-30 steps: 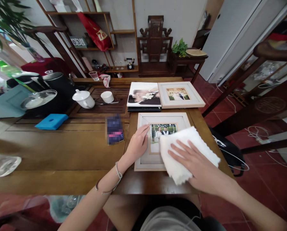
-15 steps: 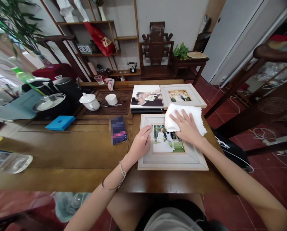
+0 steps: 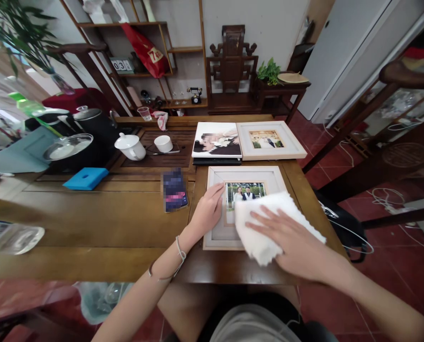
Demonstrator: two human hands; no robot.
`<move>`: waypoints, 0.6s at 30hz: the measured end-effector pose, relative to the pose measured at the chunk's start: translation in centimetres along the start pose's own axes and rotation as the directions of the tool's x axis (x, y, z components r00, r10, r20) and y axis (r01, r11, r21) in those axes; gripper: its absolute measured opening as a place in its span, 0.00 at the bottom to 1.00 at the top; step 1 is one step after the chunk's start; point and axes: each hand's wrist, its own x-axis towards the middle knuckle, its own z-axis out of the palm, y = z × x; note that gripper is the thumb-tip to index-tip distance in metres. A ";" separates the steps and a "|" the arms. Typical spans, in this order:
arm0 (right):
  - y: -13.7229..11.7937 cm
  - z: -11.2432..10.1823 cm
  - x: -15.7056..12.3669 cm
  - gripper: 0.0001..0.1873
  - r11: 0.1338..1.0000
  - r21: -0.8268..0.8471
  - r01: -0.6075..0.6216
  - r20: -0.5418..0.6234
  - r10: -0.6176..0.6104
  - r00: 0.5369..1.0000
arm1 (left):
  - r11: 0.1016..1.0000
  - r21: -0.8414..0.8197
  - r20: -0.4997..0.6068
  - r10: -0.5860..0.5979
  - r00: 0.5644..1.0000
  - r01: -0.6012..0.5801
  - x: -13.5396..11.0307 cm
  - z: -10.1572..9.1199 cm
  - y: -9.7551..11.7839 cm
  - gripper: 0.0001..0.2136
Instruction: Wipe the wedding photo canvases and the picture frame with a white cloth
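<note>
A framed wedding photo [image 3: 243, 191] lies flat near the table's front edge, its pale wooden frame [image 3: 212, 240] partly covered. My left hand [image 3: 207, 209] rests on the frame's left side with its fingers stretched out, touching the inner edge of the photo. Under my right hand [image 3: 283, 237] is a white cloth [image 3: 258, 218], pressed over the lower right of the frame. The fingers of that hand are slightly spread on top of the cloth, and its edge hangs past the frame's lower rim. The frame's lower right corner is hidden.
Behind the frame lie a photo panel [image 3: 217, 141] and another framed photo [image 3: 274, 142]. A phone [image 3: 175, 190] is left of my left hand. Farther left are a blue block [image 3: 86, 178], a white lidded cup [image 3: 130, 146], a small white cup [image 3: 163, 143] and a glass-lidded pot [image 3: 69, 147].
My right hand has slid the cloth from the frame's upper right down toward its lower right, uncovering the top of the photo. My left hand stays in place.
</note>
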 end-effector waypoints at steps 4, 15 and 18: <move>4.6 -0.9 4.7 0.42 0.961 -0.118 -0.249 -0.294 0.206 0.933 | 1.000 0.009 -0.012 0.001 1.000 -0.001 0.0 0.1 -0.1 0.20; -3.2 0.8 8.1 0.39 0.947 -0.272 -0.170 -0.220 0.110 0.969 | 0.997 -0.064 -0.067 -0.039 0.997 0.035 0.2 0.6 -0.3 0.18; -7.3 2.3 6.0 0.40 0.960 -0.278 -0.024 -0.110 -0.007 0.994 | 0.995 -0.089 -0.065 -0.056 0.996 0.050 0.2 0.5 -0.4 0.18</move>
